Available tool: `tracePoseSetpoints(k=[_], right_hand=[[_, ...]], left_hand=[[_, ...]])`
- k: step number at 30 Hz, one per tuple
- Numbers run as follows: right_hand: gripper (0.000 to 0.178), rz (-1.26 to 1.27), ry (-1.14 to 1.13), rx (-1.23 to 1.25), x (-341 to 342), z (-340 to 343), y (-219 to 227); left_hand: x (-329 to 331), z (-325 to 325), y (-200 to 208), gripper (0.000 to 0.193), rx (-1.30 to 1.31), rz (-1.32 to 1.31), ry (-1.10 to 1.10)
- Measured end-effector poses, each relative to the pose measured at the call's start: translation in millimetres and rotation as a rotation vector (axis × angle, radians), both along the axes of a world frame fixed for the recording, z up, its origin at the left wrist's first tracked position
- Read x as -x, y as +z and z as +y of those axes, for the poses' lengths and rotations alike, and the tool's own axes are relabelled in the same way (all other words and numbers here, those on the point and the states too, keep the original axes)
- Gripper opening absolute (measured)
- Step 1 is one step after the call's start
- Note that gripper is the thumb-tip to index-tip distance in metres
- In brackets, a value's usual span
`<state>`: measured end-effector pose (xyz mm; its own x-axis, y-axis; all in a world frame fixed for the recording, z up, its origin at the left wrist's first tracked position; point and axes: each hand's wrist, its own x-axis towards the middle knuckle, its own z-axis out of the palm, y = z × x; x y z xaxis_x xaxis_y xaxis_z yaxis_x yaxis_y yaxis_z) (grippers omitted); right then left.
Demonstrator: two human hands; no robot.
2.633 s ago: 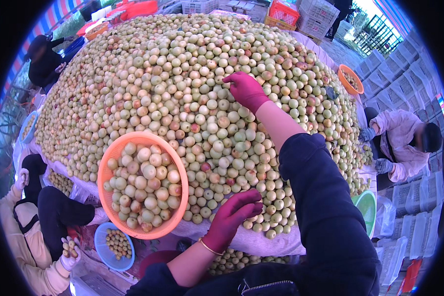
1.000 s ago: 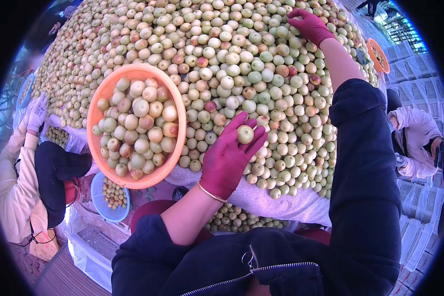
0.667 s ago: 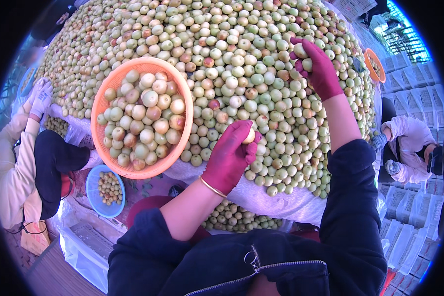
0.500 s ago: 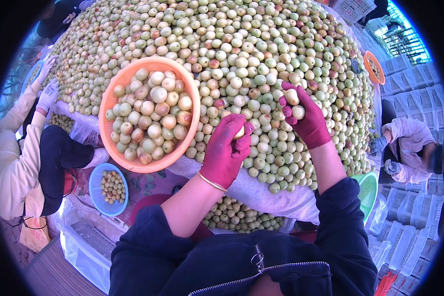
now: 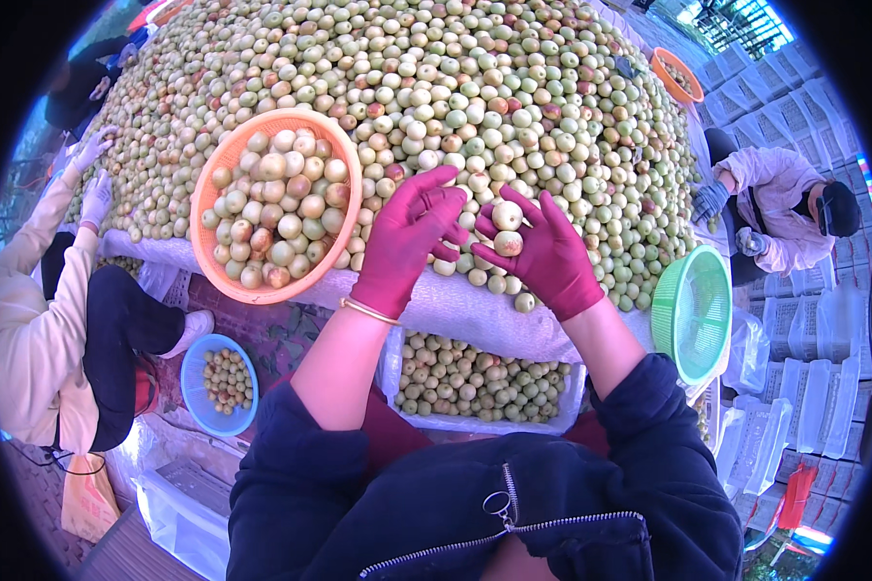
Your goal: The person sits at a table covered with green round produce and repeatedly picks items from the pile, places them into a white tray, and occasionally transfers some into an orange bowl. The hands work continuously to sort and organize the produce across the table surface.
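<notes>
Two pale green-brown jujubes (image 5: 507, 216) rest against the palm and fingers of my right hand (image 5: 554, 259), which wears a dark red glove and has its fingers partly spread. Close by on its left is my left hand (image 5: 405, 237), gloved alike, fingers apart, with no fruit visible in it. Both hands are over the near edge of a big heap of jujubes (image 5: 436, 87). An orange basket (image 5: 203, 218) filled with jujubes sits on the heap to the left of my left hand.
Below my hands stands a lined crate (image 5: 388, 373) of jujubes. A green basket (image 5: 661, 315) is at right, a blue bowl (image 5: 192, 392) of jujubes at lower left. Co-workers sit at left (image 5: 48, 320) and right (image 5: 780, 208). Stacked grey crates (image 5: 794, 320) fill the far right.
Both hands have drawn closer together and nearer to me. My left hand has opened from its pinch on a jujube; my right fingers have spread. The view has shifted, showing more of the crate below.
</notes>
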<state>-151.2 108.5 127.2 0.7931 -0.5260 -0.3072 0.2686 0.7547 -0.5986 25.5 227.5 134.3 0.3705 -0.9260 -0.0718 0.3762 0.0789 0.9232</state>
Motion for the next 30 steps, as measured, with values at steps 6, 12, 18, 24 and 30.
tracePoseSetpoints(k=[6,12,18,24,30], right_hand=[[0.066,0.006,-0.106,-0.031,28,41,4],[0.047,-0.066,-0.219,-0.044,59,58,-9],[0.047,-0.073,-0.202,-0.024,92,68,-3],[0.048,0.128,-0.124,0.089,111,84,-11],[0.054,0.28,0.043,0.112,109,98,-30]], left_hand=[[51,8,-13,0.046,0.031,-0.905,-0.172],[78,17,-15,0.026,0.19,-1.048,-0.237],[69,13,-17,0.016,-0.071,-0.867,-0.325],[93,18,-29,0.042,0.354,-1.0,-0.323],[96,18,-35,0.033,-0.082,-1.276,-0.705]])
